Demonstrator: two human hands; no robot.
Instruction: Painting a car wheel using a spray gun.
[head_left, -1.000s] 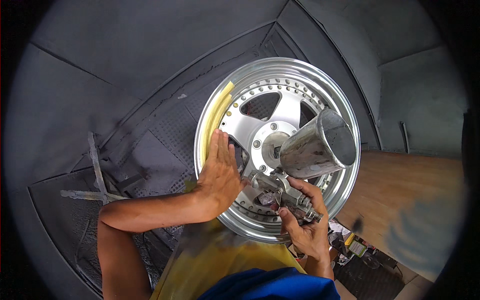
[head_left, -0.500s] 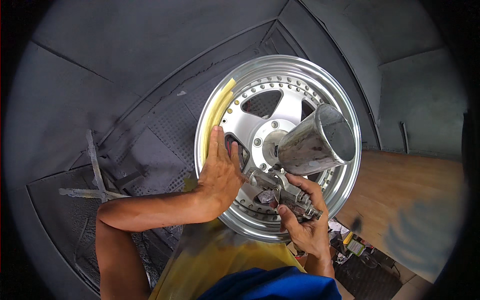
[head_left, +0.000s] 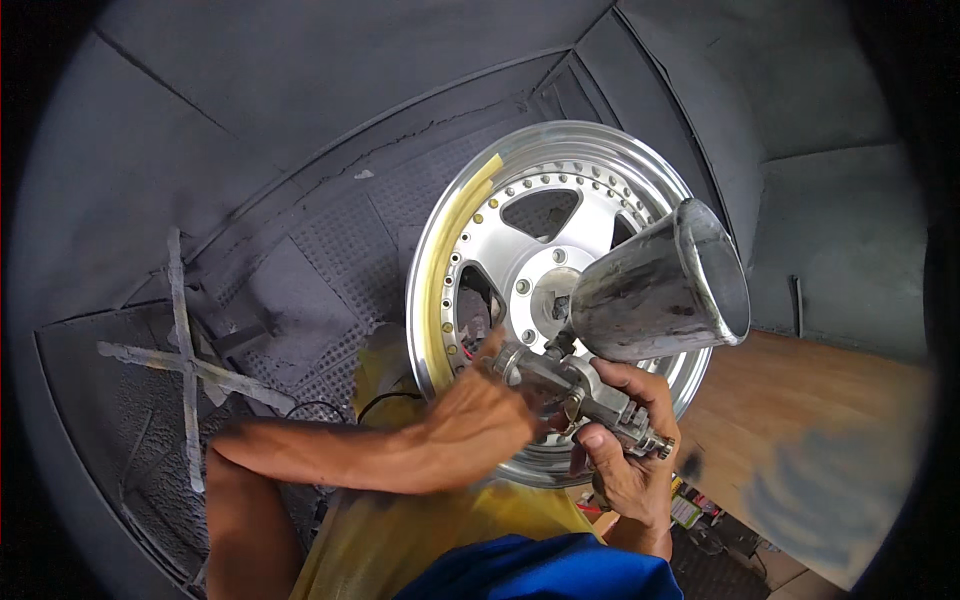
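Observation:
My right hand (head_left: pixel 632 490) is wrapped around the body of a metal spray gun (head_left: pixel 545 378). A tilted, paint-stained metal cup (head_left: pixel 650 290) is fixed on top of the gun. Beneath it is a silver five-spoke wheel rim (head_left: pixel 490 240) with a polished lip and a ring of bolts. Yellow strips (head_left: pixel 445 240) that look like masking tape run along the inner left lip. My left hand (head_left: pixel 475 430) is beside the gun's nozzle, in front of the rim's lower left. Motion blur and the gun keep its fingers from showing clearly.
At the left stands a crossed metal piece (head_left: pixel 188 370) crusted with paint. Grey booth walls (head_left: pixel 330 80) rise behind the rim. A wooden panel (head_left: pixel 790 420) with grey overspray lies at the right. Several small items (head_left: pixel 690 510) sit below it, and a dark cable (head_left: pixel 385 400) curves near my left forearm.
My left hand has left the taped lip and moved down and right toward the gun. The gun and cup have shifted slightly right. The rim appears somewhat further right and turned in view.

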